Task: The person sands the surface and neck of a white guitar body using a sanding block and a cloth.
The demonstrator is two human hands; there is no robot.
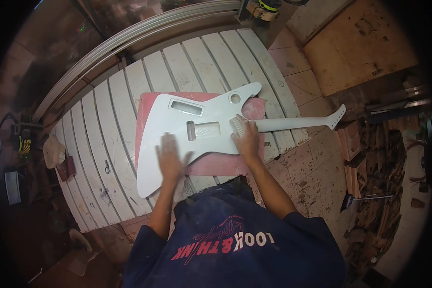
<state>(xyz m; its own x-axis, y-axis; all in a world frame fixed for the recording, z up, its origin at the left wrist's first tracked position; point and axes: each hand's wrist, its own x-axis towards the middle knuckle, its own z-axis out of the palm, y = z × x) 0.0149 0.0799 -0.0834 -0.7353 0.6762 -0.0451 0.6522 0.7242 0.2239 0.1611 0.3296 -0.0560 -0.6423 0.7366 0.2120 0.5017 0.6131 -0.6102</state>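
Spread left hand (169,159) is touching white angular guitar (175,126) beneath; right hand (247,142), pinching pale ribbed block (236,126), should be pressing evenly.

Wide-open slats on the worktop (89,149) left of the white guitar body (170,127), room to slide through there, minding the beige object (54,152) at the edge! Rightward, the neck (288,124) bars any low sweep; a metal rail (197,10) spans the far side.
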